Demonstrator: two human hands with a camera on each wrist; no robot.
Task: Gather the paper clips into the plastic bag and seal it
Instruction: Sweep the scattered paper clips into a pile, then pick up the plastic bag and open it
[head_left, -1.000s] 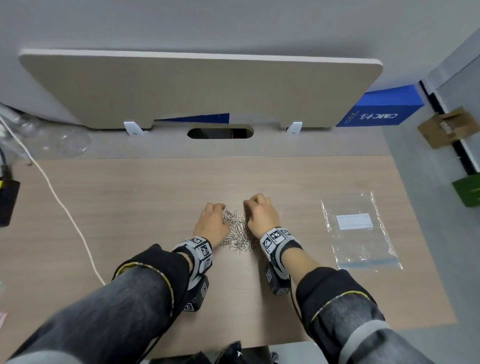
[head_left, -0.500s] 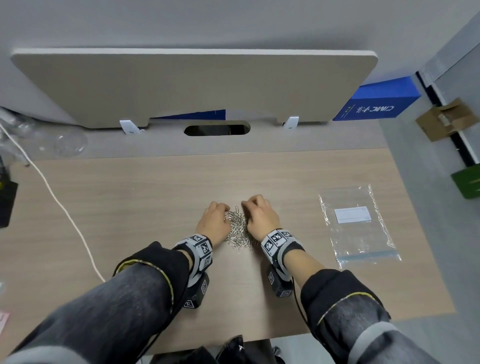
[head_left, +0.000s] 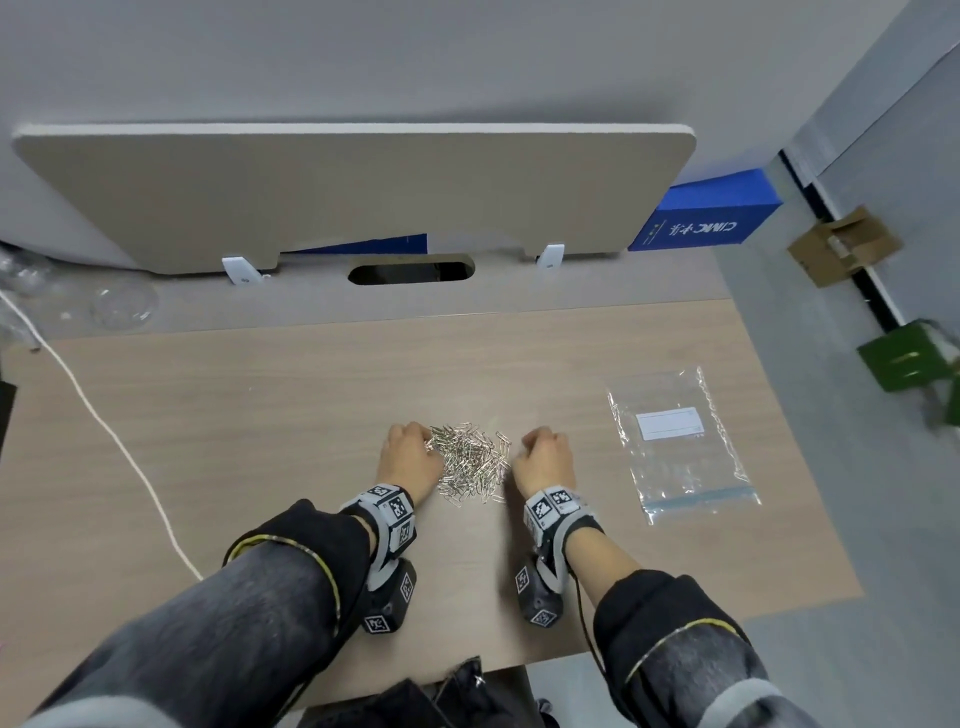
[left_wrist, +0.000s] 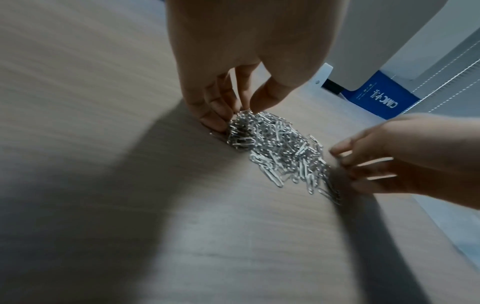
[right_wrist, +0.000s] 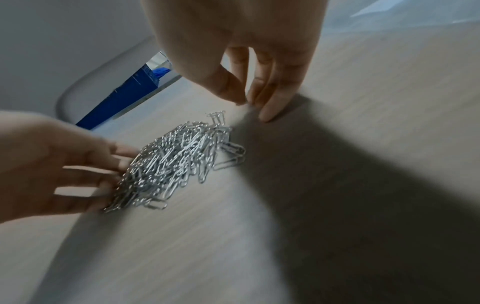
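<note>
Both forearms in dark sleeves reach forward over the table, wrists strapped with marker-printed bands. The left hand has its fingers curled into the left edge of the paper clips, thumb and fingertips pinching some of them. The right hand sits just right of the heap, fingers bent downward, thumb meeting fingertips; whether this grip holds a clip cannot be told. Further right lies the plastic bag, flat, with a white label. Beyond, a blue box reads "CIMC".
</note>
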